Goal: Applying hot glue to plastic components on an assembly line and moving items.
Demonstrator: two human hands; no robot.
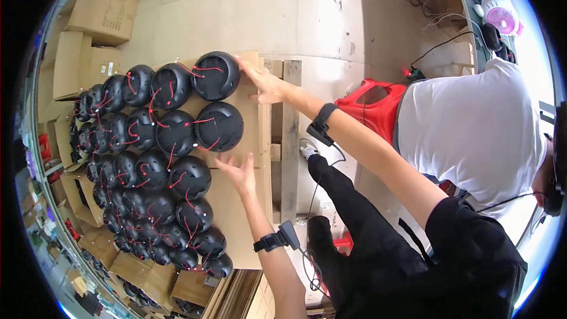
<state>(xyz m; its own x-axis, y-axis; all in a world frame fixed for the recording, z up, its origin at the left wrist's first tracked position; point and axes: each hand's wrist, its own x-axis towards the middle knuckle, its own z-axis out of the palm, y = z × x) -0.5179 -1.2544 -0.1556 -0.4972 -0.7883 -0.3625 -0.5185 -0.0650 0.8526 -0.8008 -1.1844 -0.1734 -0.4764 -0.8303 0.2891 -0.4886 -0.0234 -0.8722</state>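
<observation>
Rows of round black plastic housings with short red wires stand on a cardboard sheet (239, 224). My right hand (267, 85) is stretched out, fingers extended, its fingertips at the right edge of the farthest right housing (215, 77). Whether they press on it, I cannot tell. Just below the second-row end housing (220, 127), my left hand (238, 174) is open, with thumb and fingers spread. Nothing shows in either palm. A black strap with a small box and cable sits on each forearm.
Beneath the cardboard is a wooden pallet (290, 142). Cardboard boxes (103, 10) line the left side. A person in a white shirt (472, 124) is at the right by a red plastic stool (369, 106). A pink and white fan (502, 18) stands on a bench; cables trail nearby.
</observation>
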